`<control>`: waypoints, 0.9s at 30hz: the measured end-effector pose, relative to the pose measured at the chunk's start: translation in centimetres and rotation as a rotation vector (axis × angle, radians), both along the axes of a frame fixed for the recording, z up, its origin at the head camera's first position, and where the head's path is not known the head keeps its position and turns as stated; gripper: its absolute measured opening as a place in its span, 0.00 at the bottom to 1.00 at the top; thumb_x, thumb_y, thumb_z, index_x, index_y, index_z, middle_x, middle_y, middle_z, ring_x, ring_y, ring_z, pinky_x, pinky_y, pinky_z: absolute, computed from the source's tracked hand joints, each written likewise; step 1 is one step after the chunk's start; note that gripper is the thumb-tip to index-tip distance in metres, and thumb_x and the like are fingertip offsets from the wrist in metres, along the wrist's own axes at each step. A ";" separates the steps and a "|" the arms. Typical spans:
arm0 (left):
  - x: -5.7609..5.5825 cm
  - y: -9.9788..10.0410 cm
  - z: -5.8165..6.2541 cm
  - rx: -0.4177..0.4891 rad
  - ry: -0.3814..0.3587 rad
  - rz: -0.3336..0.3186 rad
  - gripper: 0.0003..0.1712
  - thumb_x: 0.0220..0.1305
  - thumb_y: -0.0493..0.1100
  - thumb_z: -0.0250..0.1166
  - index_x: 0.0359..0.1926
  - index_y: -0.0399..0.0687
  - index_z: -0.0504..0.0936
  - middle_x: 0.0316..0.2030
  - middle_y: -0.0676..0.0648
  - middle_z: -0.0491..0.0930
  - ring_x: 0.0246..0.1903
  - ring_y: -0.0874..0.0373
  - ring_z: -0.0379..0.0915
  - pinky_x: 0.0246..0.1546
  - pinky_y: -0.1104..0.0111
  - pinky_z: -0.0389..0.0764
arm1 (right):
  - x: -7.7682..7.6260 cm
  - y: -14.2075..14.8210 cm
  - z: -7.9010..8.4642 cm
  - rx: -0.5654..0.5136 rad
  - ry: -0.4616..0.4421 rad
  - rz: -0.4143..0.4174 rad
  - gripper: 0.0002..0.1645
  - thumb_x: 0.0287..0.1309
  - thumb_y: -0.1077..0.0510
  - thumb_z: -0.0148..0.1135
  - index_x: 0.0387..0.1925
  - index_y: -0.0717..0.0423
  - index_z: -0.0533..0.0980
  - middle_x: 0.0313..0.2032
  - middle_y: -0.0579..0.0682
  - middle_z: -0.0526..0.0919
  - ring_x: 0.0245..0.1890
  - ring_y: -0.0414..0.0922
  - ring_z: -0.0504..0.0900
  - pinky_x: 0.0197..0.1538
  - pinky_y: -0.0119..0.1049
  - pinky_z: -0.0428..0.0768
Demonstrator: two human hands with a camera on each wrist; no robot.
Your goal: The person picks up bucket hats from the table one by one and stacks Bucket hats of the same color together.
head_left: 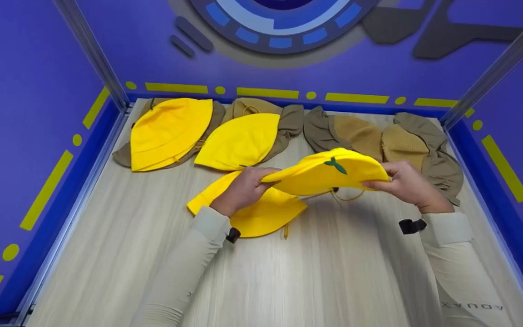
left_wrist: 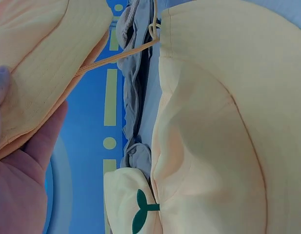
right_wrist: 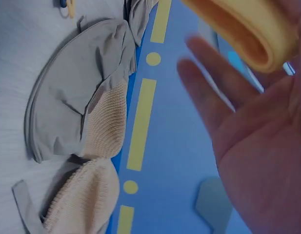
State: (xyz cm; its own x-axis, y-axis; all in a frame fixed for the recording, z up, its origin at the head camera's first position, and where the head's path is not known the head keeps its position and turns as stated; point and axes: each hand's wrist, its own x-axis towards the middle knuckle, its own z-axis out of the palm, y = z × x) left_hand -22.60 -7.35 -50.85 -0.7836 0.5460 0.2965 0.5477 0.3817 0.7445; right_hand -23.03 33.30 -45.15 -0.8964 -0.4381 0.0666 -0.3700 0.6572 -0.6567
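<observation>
Both hands hold a yellow bucket hat (head_left: 316,175) above the table, flattened sideways, with a green sprout emblem facing up. The left hand (head_left: 247,188) pinches its left end between thumb and fingers. At the opposite end the right hand (head_left: 409,186) grips the brim; in the right wrist view two of that hand's fingers (right_wrist: 209,97) stretch out away from the fabric. A cord with a dark toggle (head_left: 335,190) dangles beneath the hat. Partly hidden under the left hand, another yellow hat (head_left: 266,218) lies flat on the table.
Along the back, two yellow hats (head_left: 170,131) (head_left: 241,141) lie on brown hats. To the right are more brown-and-tan hats (head_left: 357,134) (head_left: 438,154) with fleecy crowns. Blue panels (head_left: 261,72) wall the wooden table (head_left: 120,236) at the back and sides.
</observation>
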 end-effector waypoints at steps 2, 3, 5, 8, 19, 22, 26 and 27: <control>-0.1 -0.2 0.1 0.035 -0.002 0.031 0.17 0.73 0.47 0.62 0.59 0.56 0.85 0.53 0.56 0.87 0.50 0.63 0.84 0.58 0.65 0.82 | 0.0 -0.1 0.0 -0.016 0.020 -0.021 0.13 0.64 0.53 0.70 0.47 0.54 0.87 0.42 0.53 0.91 0.35 0.39 0.86 0.39 0.26 0.83; -0.1 -0.4 0.2 0.062 -0.006 0.052 0.17 0.72 0.47 0.63 0.58 0.57 0.86 0.52 0.56 0.88 0.49 0.63 0.84 0.58 0.65 0.83 | 0.0 -0.3 0.0 -0.031 0.042 -0.033 0.12 0.65 0.55 0.69 0.47 0.55 0.87 0.41 0.54 0.91 0.33 0.38 0.85 0.37 0.24 0.82; -0.3 -0.6 0.5 0.128 -0.010 0.102 0.15 0.70 0.48 0.65 0.55 0.56 0.88 0.49 0.55 0.89 0.45 0.62 0.84 0.55 0.65 0.84 | -0.1 -0.8 0.2 -0.057 0.119 -0.052 0.11 0.66 0.57 0.68 0.47 0.57 0.87 0.38 0.55 0.91 0.27 0.38 0.81 0.32 0.23 0.79; -0.4 -1.2 1.3 0.247 -0.004 0.184 0.14 0.67 0.49 0.68 0.51 0.53 0.90 0.45 0.53 0.90 0.42 0.61 0.85 0.50 0.66 0.86 | -0.3 -1.8 0.9 -0.105 0.255 -0.098 0.08 0.64 0.59 0.70 0.43 0.56 0.87 0.31 0.52 0.89 0.20 0.38 0.73 0.28 0.24 0.74; 0.6 -6.4 5.9 0.461 0.074 0.375 0.13 0.67 0.46 0.70 0.49 0.48 0.89 0.43 0.49 0.89 0.40 0.57 0.85 0.44 0.69 0.86 | 0.1 -8.4 3.4 -0.280 0.478 -0.132 0.06 0.61 0.62 0.72 0.39 0.60 0.85 0.27 0.51 0.86 0.20 0.37 0.70 0.28 0.22 0.71; 1.3 -8.2 6.0 0.509 0.036 0.416 0.13 0.66 0.45 0.70 0.50 0.47 0.87 0.45 0.47 0.87 0.42 0.55 0.84 0.46 0.68 0.86 | 0.4 -10.3 2.7 -0.302 0.449 -0.127 0.08 0.62 0.59 0.72 0.41 0.59 0.85 0.30 0.50 0.88 0.22 0.38 0.73 0.29 0.22 0.73; 2.2 -9.9 4.8 0.521 -0.028 0.462 0.17 0.66 0.45 0.70 0.54 0.46 0.84 0.47 0.45 0.85 0.43 0.53 0.81 0.47 0.68 0.86 | 0.8 -12.5 0.9 -0.351 0.356 -0.143 0.15 0.61 0.55 0.73 0.48 0.55 0.85 0.36 0.49 0.89 0.26 0.40 0.78 0.30 0.24 0.77; 2.4 -10.2 4.3 0.512 -0.046 0.477 0.18 0.67 0.45 0.70 0.55 0.46 0.83 0.47 0.45 0.84 0.43 0.53 0.81 0.46 0.69 0.86 | 0.8 -12.9 0.4 -0.359 0.333 -0.146 0.17 0.61 0.54 0.73 0.50 0.54 0.84 0.37 0.49 0.89 0.26 0.41 0.78 0.30 0.24 0.77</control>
